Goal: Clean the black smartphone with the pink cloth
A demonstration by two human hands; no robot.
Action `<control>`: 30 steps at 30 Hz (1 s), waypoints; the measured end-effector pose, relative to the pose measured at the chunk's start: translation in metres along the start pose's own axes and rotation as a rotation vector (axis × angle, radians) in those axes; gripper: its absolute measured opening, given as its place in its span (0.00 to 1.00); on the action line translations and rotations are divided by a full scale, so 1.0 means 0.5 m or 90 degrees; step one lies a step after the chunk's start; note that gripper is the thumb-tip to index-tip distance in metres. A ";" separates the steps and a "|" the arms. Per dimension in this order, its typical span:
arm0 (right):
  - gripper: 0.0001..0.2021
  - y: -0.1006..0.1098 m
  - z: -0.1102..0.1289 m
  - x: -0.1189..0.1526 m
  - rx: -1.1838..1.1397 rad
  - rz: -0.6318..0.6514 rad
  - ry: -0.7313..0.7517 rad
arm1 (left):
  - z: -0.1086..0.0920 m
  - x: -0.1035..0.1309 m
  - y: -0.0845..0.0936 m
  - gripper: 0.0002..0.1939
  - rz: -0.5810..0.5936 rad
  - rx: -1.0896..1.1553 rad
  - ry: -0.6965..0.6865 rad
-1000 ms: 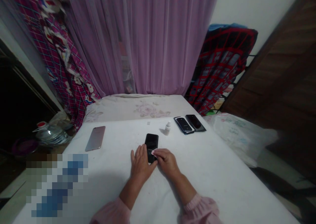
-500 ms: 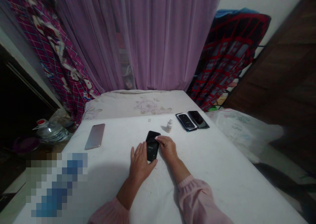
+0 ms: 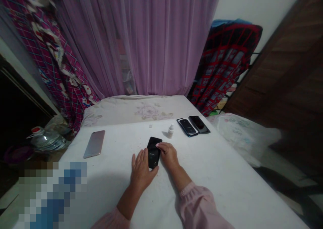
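Note:
A black phone (image 3: 153, 154) lies flat on the white cloth between my hands, its back side up. My left hand (image 3: 140, 168) rests along its left and lower edges, fingers and thumb apart. At the upper right of the phone is my right hand (image 3: 169, 154), its fingertips pinched on something small and pale pink over the phone's surface; what it is cannot be made out. A small white bottle (image 3: 171, 130) stands upright just beyond my right hand.
A rose-coloured phone (image 3: 94, 144) lies at the left. Several dark phones (image 3: 199, 124) lie at the back right. A tiny pale square (image 3: 150, 126) sits near the back. A large clear bottle (image 3: 47, 140) stands off the left edge.
The camera view has shifted slightly, so the table items appear a little lower and further left. Both hands keep nearly the same places at the black phone.

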State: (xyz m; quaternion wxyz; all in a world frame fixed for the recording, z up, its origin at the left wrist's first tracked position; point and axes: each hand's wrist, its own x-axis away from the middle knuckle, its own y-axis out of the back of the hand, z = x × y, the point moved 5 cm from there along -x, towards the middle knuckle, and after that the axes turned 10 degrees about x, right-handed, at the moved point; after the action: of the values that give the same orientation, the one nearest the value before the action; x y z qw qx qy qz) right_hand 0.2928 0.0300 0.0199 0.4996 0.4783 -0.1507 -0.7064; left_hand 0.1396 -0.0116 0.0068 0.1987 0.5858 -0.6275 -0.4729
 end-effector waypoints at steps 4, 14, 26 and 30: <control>0.15 -0.011 -0.017 -0.029 0.041 -0.010 -0.025 | 0.013 0.003 0.003 0.42 0.025 -0.006 -0.013; 0.16 -0.015 -0.016 -0.016 0.053 0.002 -0.011 | 0.127 -0.019 0.041 0.43 0.175 0.000 -0.134; 0.17 -0.009 0.030 0.004 -0.002 -0.019 0.125 | 0.120 -0.003 0.055 0.33 0.047 -0.037 -0.018; 0.16 -0.011 0.085 0.028 -0.049 -0.001 0.197 | 0.120 -0.017 0.060 0.33 0.091 -0.022 -0.015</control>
State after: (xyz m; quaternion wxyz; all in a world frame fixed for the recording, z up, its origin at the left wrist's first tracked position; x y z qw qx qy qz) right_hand 0.2538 0.0094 0.0299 0.5341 0.5624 -0.0442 -0.6297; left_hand 0.0773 0.0140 0.0058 0.2347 0.5304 -0.6618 -0.4749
